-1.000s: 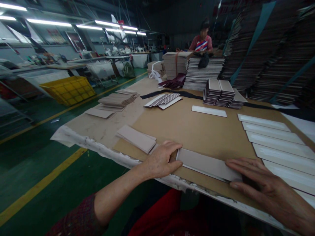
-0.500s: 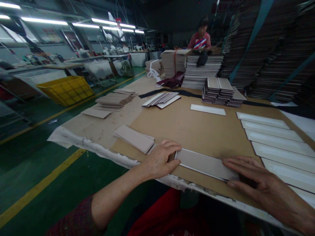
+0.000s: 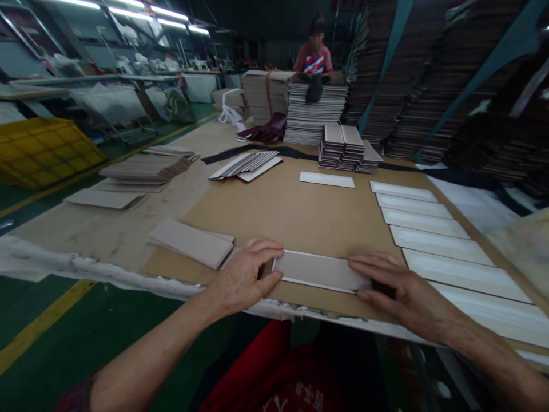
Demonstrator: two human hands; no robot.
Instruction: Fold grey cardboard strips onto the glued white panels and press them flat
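Note:
A long grey cardboard strip (image 3: 319,270) lies near the front edge of the brown board-covered table (image 3: 300,212). My left hand (image 3: 244,274) curls round the strip's left end, fingers on its top edge and thumb against its near side. My right hand (image 3: 398,289) is clamped on the strip's right end, fingers laid over it. A small stack of grey cards (image 3: 193,243) lies just left of my left hand.
White strips (image 3: 424,223) lie in a row on the right; one white strip (image 3: 326,179) lies alone farther back. Piles of cards (image 3: 143,169), a fanned bundle (image 3: 246,165) and tall stacks (image 3: 315,111) fill the far table. A seated person (image 3: 315,54) works behind them. A yellow crate (image 3: 38,151) stands left.
The view has swung right and nearer, so the table shifted left in the picture. Both hands stay on the ends of the grey strip; the right hand sits slightly closer in.

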